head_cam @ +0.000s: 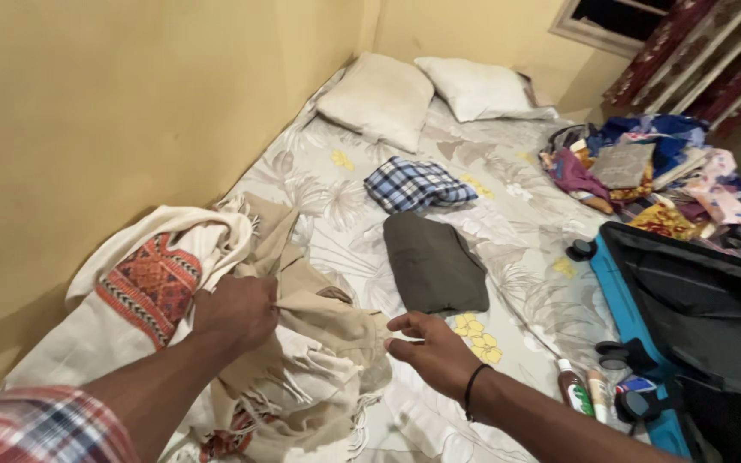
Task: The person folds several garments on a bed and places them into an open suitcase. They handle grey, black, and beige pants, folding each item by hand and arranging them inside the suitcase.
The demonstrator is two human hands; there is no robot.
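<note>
- Left hand [237, 310] is fisted tight on a bunch of the beige fringed shawl [319, 343], knuckles up, around 8 o'clock in the view.
- Right hand [435, 350] sits just beside it at about 6 o'clock, fingers loosely spread and pinching the shawl's edge, so the two hands are a little apart with cloth between them.
- The shawl lies crumpled on the floral bedsheet [525, 231], tassels hanging toward the bottom. Looks soft, light and floppy to me, not slippery. I'd say take it by a hem or the corners, since a bunched grab just makes it sag.
- Touching it at 9 o'clock is a cream cloth with a red woven panel [152, 287], against the yellow wall [87, 111].
- Toward 12 o'clock: a folded dark grey garment [435, 261], then a folded blue checked shirt [413, 184], then two pillows [426, 90] at the head of the bed.
- At 2 o'clock, a heap of colourful clothes [653, 171].
- At 4 o'clock, an open blue suitcase [688, 317] with small bottles [585, 390] beside its near edge.
</note>
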